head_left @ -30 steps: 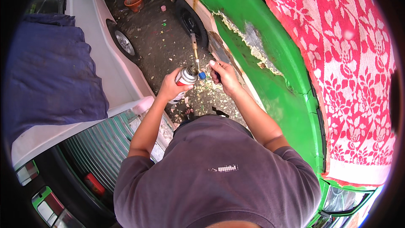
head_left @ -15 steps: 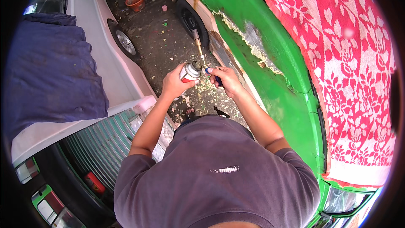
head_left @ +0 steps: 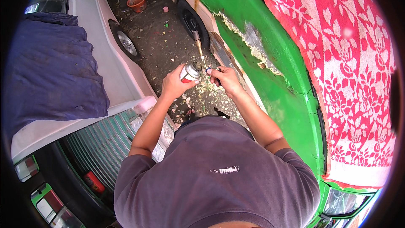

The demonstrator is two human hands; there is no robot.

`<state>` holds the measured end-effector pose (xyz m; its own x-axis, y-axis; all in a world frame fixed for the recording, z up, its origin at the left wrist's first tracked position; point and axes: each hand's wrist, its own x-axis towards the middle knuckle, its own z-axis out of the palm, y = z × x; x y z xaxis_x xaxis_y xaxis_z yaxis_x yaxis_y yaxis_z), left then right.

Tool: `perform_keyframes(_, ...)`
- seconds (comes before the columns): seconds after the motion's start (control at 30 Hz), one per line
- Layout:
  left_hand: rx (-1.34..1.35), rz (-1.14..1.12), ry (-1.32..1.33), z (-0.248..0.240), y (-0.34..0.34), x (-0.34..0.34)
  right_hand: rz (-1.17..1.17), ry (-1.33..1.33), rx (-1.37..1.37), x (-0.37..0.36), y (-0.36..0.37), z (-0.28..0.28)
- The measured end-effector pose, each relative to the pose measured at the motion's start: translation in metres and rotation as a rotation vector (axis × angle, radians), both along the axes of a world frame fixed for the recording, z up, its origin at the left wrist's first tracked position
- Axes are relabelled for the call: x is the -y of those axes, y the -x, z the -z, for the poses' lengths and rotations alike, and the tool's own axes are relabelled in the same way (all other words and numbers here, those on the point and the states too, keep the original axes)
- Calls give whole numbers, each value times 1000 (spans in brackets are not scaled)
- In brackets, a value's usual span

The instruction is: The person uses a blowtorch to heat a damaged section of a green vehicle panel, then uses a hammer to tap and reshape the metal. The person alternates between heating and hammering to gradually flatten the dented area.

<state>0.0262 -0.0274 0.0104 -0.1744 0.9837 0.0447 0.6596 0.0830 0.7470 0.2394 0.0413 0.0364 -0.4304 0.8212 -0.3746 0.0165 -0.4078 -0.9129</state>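
My left hand (head_left: 172, 83) is closed around a white and red gas canister (head_left: 190, 74), tilted toward the right. A brass-coloured blow torch (head_left: 199, 46) is fitted on its top, its metal nozzle pointing away from me; no flame can be made out. Beside the canister's top my right hand (head_left: 230, 80) is closed, thumb and finger at the small blue knob (head_left: 209, 71) of the torch. Something dark shows within the right fingers, too small to name. To the right, the green vehicle body (head_left: 278, 90) has a patch of peeling paint (head_left: 253, 42).
A red and white floral cloth (head_left: 337, 59) covers the green vehicle's top. At left stands a white vehicle (head_left: 109, 59) draped with a dark blue cloth (head_left: 55, 71). Paint chips litter the ground (head_left: 158, 55) between the vehicles. An orange basin (head_left: 137, 3) sits far off.
My right fingers have shifted slightly at the blue knob, and less of the dark thing in that hand shows. The canister and torch have barely moved.
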Motion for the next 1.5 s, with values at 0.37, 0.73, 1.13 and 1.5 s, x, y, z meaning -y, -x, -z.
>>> perform_keyframes(0.37, 83, 190, -21, 5, 11, -1, 121, 84, -161, -23, -5, 10)
perform_keyframes(0.73, 390, 439, 6, 2, 19, 3, 30, 182, -192, -76, 31, -10)
perform_keyframes(1.13, 431, 453, 46, 5, 23, 2, 49, 222, -255, -75, 44, -19)
perform_keyframes(1.5, 440, 479, 46, 4, 22, -3, 93, 341, -309, -72, 43, -17)
